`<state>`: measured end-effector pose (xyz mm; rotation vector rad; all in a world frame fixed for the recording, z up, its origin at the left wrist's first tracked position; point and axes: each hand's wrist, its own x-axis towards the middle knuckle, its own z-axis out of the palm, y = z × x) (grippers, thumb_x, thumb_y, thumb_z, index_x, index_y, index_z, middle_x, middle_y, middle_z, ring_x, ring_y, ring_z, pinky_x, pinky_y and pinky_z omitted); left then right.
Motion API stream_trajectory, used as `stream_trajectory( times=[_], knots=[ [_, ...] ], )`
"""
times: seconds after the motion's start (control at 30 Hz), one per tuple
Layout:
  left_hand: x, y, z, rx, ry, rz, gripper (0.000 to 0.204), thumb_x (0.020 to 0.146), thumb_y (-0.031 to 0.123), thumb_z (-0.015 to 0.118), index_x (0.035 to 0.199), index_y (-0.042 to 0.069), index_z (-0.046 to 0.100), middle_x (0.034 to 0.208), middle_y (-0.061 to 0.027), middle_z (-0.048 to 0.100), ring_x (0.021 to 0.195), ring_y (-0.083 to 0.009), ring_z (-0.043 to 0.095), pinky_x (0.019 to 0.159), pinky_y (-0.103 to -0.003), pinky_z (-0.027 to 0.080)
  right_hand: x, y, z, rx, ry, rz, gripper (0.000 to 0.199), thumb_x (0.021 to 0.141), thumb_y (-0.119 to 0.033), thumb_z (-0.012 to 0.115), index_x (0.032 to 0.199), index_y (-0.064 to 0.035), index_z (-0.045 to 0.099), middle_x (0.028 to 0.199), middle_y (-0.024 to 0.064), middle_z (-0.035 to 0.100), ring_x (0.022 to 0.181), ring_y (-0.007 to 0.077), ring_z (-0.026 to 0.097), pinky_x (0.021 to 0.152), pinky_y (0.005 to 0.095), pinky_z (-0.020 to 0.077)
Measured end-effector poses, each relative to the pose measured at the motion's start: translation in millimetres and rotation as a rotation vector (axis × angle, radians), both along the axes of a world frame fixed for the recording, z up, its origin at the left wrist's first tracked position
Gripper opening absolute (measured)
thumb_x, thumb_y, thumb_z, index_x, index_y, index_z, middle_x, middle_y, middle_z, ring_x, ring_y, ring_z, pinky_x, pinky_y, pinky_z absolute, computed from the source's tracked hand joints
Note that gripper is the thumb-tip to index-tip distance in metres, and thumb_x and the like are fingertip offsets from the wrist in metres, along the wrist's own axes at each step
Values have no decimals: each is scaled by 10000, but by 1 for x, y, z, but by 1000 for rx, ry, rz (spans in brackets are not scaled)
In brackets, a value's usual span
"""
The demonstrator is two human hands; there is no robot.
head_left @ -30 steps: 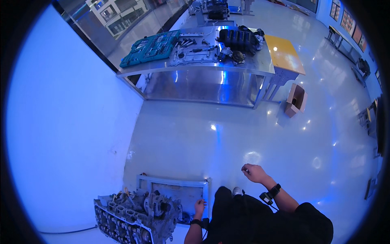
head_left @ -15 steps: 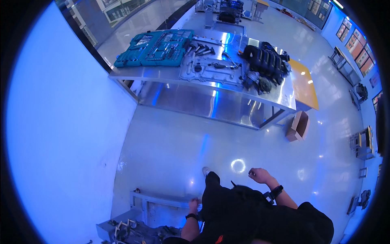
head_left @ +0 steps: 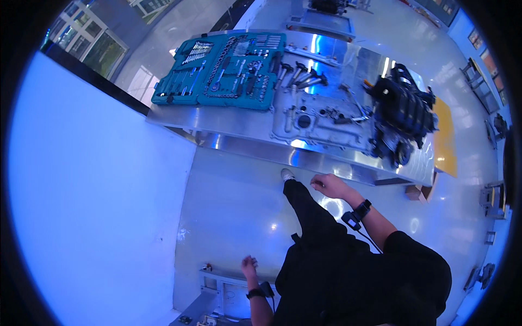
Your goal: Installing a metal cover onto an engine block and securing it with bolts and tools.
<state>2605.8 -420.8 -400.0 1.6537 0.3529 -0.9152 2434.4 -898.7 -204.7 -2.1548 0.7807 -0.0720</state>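
My right hand [head_left: 327, 185] is held out in front of me, its fingers curled in. What they hold, if anything, is hidden. The near edge of a metal workbench [head_left: 239, 120] is the closest thing beyond it. Low on my left side hangs my left hand [head_left: 249, 266], small and blurred, above a grey metal frame [head_left: 220, 278]. On the bench lie an opened teal socket set case [head_left: 198, 100], a grey engine cover [head_left: 321, 133], several pistons with rods [head_left: 304, 77] and a black intake manifold [head_left: 405, 111].
A white wall [head_left: 103, 190] stands along my left. At the bench's right end are a yellow-topped table [head_left: 446, 141] and a cardboard box [head_left: 417, 192] on the floor. A wheeled stand [head_left: 321, 24] is behind the bench. My shoe [head_left: 287, 174] is near the bench's front edge.
I have come nearer to the workbench, which now appears larger and lower in view. My right hand has moved forward, and the left hand has shifted slightly left. The metal frame has slipped toward the lower edge.
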Motion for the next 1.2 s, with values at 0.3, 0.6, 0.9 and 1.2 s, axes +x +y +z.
stream_trajectory(
  times=[0.3, 0.6, 0.9, 1.2],
  knots=[
    [-25, 22, 10, 525, 259, -594, 182, 844, 237, 568, 896, 87, 657, 750, -36, 617, 553, -116, 530, 444, -262, 396, 216, -151, -4, 4, -73, 89, 202, 848, -226, 533, 909, -52, 616, 821, 164, 642, 778, 346, 622, 688, 449, 486],
    [183, -210, 52, 191, 133, -220, 272, 902, 203, 542, 1130, 55, 545, 942, -96, 640, 816, -192, 634, 615, -292, 505, 366, -229, -43, -226, 92, -276, 350, 815, -233, 602, 1112, -90, 484, 971, 199, 541, 705, 384, 622, 633, 469, 517],
    [392, -332, 33, 164, 90, -636, 239, 908, 196, 519, 1092, 50, 566, 900, -72, 636, 773, -152, 617, 627, -277, 483, 395, -234, -48, -130, 52, -486, 263, 826, -209, 555, 1013, -55, 452, 862, 234, 560, 672, 392, 612, 593, 490, 494],
    [472, -518, 113, -172, -232, -1059, 171, 932, 137, 506, 1008, -4, 563, 860, -66, 613, 740, -125, 577, 677, -261, 462, 332, -215, -10, 353, -686, -936, 102, 969, -171, 317, 1026, -104, 369, 701, 56, 418, 459, 134, 383, 439, 253, 316]
  ],
)
